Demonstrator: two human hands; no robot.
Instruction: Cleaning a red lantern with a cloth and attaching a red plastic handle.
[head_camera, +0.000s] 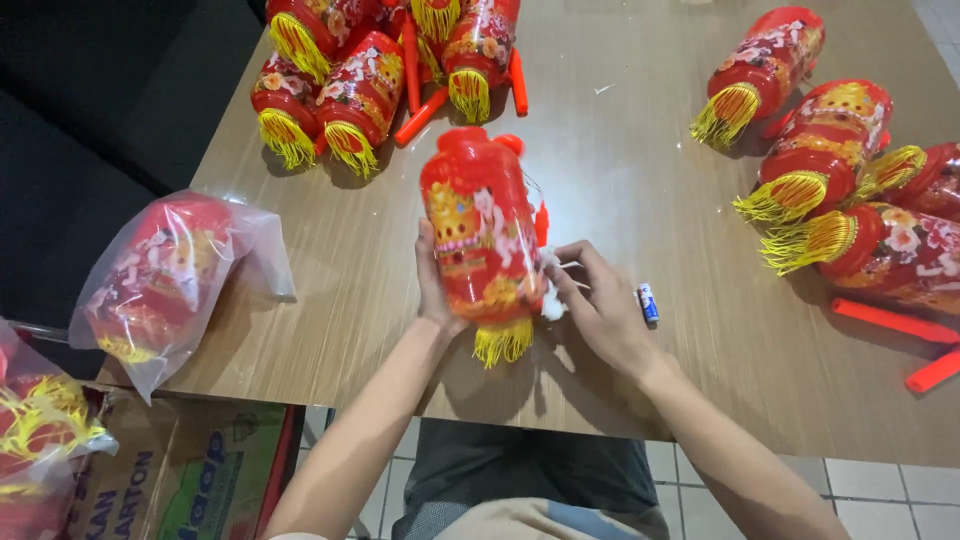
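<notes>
- Closest to me, below the hands: my lap in grey shorts (520, 470), w/ tiled floor (860, 480) showing to the R of it.
- Down-left of the L hand, off the table edge: a cardboard box (170, 470) and a bagged lantern (35, 430) resting on it.
- I see both forearms reaching up onto the brown wood table (650, 200).
- L hand (432, 285) wraps the left side of a red lantern (482, 235), fingers curled around the body, clamped on it.
- R hand (595, 300) sits at the lantern's lower right, fingertips pinching a white bit (552, 300) beside the body; can't tell what that bit is.
- The lantern lies btwn the two hands, yellow tassel fringe (503, 342) pointing toward me, red cap end pointing away.
- Just R of the R hand: a small blue-and-white battery (648, 303) lying on the table.
- Well L of the L hand: another lantern in a clear plastic bag (165, 285), at the table's edge.
- Far R of the R hand: a group of loose lanterns (830, 140) w/ yellow tassels, plus orange sticks (895, 322) near the table edge.
- Farthest, up past the L hand: a cluster of lanterns (350, 95) w/ orange handles (420, 115) mixed in.
</notes>
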